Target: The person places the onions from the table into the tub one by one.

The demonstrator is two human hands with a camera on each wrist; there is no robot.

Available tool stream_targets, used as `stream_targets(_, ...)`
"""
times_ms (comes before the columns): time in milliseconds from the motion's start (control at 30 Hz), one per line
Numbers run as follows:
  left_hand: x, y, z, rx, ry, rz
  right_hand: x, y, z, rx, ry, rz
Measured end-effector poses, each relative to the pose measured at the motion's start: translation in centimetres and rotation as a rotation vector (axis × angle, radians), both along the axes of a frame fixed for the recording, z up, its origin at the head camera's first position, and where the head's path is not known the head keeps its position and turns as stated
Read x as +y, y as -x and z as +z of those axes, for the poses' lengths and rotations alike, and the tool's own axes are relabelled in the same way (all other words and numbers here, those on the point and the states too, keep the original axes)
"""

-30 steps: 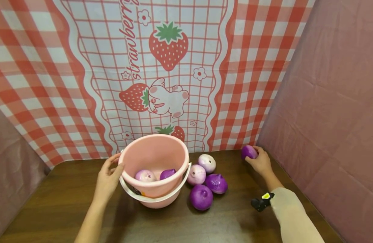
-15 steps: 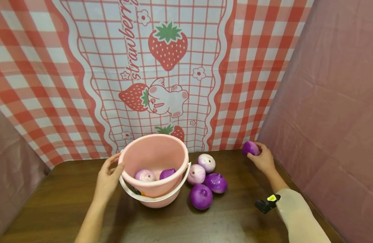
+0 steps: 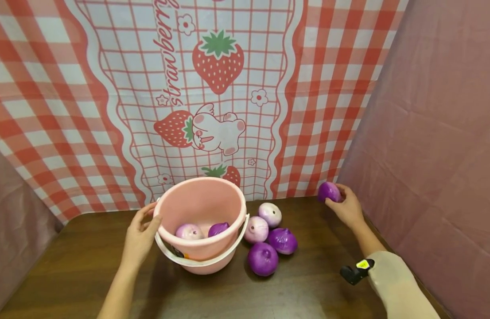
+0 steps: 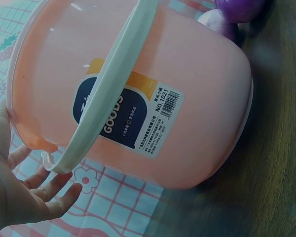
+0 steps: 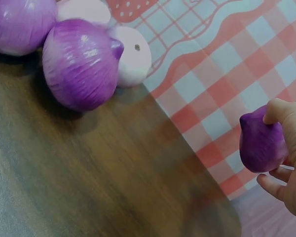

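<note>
My right hand [image 3: 347,207] grips a purple onion [image 3: 329,192] between thumb and fingers near the table's back right corner; the onion's pointed tip faces away from the palm in the right wrist view. At the left, my left hand [image 3: 139,235] holds the rim of a pink bucket [image 3: 205,252], thumb at the rim and fingers outside by the white handle [image 4: 106,91]. Inside the bucket lie a pale onion [image 3: 189,231] and a purple onion [image 3: 218,229]. Right of the bucket sit two pale onions [image 3: 270,215] and two purple onions [image 3: 262,259], close together.
The brown wooden table [image 3: 309,292] meets a red-and-white checked strawberry cloth [image 3: 320,110] at the back. A pink cloth [image 3: 432,155] hangs along the right side. The bucket carries a printed label [image 4: 133,111].
My right hand has raised the purple onion slightly and shifted it a little to the right. The left hand and the bucket keep their places, and the head view has shifted slightly.
</note>
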State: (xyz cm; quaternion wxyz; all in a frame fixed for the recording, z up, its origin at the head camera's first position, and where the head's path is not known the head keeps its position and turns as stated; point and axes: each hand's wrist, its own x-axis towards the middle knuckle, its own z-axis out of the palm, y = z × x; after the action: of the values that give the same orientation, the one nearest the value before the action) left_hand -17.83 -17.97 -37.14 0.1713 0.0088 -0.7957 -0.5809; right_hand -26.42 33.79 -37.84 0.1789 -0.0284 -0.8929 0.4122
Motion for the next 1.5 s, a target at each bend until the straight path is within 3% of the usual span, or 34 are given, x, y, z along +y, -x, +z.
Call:
stream_targets(900,0.0,-0.1,-0.2,0.010,-0.017,0.015,-1.1,-1.1,3.6,0.078,0.032,0.004)
stream_targets(1500,0.0,0.0,-0.1,0.012,-0.009,-0.005,-2.0,-2.3,5.9,0.081,0.048,0.014)
